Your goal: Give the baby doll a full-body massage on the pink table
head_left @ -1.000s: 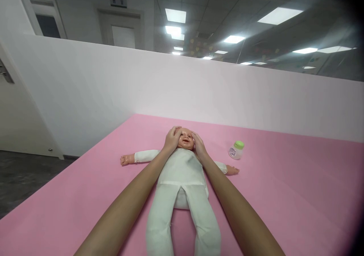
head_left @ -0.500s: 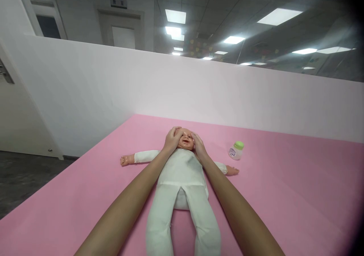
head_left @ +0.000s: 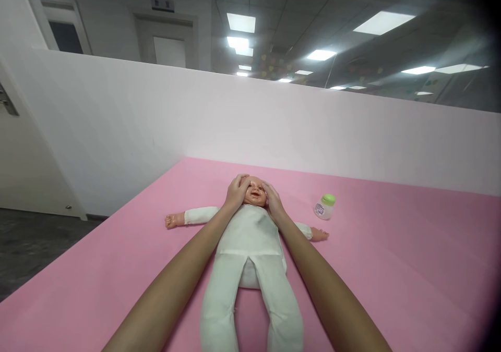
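Observation:
A baby doll (head_left: 250, 232) with a white cloth body lies on its back, its plastic arms spread to both sides and its legs toward me. My left hand (head_left: 236, 191) rests against the left side of the doll's head (head_left: 255, 194), its fingers stretched out over the temple and the thumb near the eye. On the opposite side of the head lies my right hand (head_left: 274, 199), fingers extended flat along the cheek and temple. Between both hands the doll's mouth and nose show. The palms' undersides are hidden. Right of the doll stands a small clear jar (head_left: 324, 207) with a green lid.
The doll and jar are on a pink tabletop (head_left: 376, 268). Behind it rises a low white partition (head_left: 274, 117). At the left are a white door (head_left: 27, 154) and dark floor beyond the table's edge (head_left: 84, 240).

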The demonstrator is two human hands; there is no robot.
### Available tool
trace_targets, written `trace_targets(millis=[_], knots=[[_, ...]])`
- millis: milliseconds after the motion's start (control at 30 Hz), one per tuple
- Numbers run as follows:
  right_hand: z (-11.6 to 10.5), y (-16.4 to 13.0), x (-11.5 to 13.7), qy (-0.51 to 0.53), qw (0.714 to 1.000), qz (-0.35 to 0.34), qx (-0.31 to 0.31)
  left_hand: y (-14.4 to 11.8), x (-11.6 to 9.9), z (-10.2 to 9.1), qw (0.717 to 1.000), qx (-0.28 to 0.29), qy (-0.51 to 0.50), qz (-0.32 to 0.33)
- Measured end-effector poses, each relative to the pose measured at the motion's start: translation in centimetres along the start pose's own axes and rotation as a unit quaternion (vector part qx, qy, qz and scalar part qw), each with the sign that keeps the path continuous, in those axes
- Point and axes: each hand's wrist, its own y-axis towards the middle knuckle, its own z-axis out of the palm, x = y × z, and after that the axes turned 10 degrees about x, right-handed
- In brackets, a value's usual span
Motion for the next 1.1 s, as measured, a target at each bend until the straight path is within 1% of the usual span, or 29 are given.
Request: trace_targets(millis=[300,467,800,1100], knots=[[0.19,-0.23,0.38,0.0,1.0,0.011,-0.008,0.32,0.3,0.01,1.0,-0.005,0.001,-0.004],[0.39,-0.42,0.58,-0.002,1.0,0.003,-0.002,0.16,0.19,-0.02,1.0,-0.001,-0.003,-0.001],[0.07,-0.02,0.25,-0.007,1.0,0.013,-0.014,0.32,0.34,0.02,1.0,-0.003,-0.001,-0.003],[0.3,-0.31,0.56,-0.008,1.0,0.011,0.002,0.08,0.33,-0.03,1.0,0.005,-0.003,0.003]])
